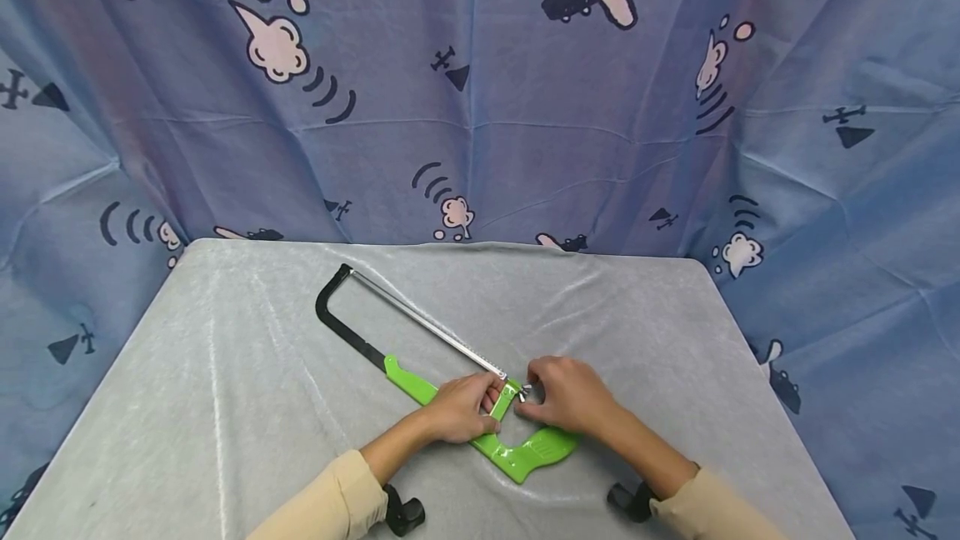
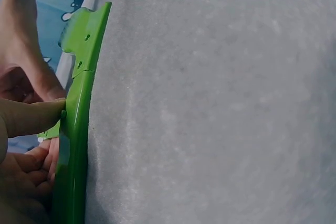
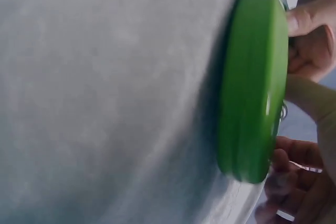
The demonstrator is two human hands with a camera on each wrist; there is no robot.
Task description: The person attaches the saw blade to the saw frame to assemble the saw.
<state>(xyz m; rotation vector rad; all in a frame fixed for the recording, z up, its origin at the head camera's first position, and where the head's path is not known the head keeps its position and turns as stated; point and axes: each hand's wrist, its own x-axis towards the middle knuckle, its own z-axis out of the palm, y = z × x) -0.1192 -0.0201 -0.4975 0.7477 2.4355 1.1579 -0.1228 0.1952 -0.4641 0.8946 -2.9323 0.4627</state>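
Note:
A hacksaw (image 1: 420,390) with a green handle and a black front frame lies slantwise on the grey cloth. Its silver bar (image 1: 427,322) runs from the far left tip down to the green post by the grip. My left hand (image 1: 459,409) holds that post, thumb on the near side and fingers behind it. At the post's right side, the thumb and fingers of my right hand (image 1: 573,394) curl about a small metal wing nut (image 1: 524,392). The green grip (image 3: 252,87) fills the middle of the right wrist view; my right fingertips are partly hidden behind it.
Grey velvety cloth (image 1: 262,390) covers the table. A blue curtain (image 1: 510,165) printed with planes and clouds hangs along the back and sides. Black wrist mounts (image 1: 405,513) show at both cuffs.

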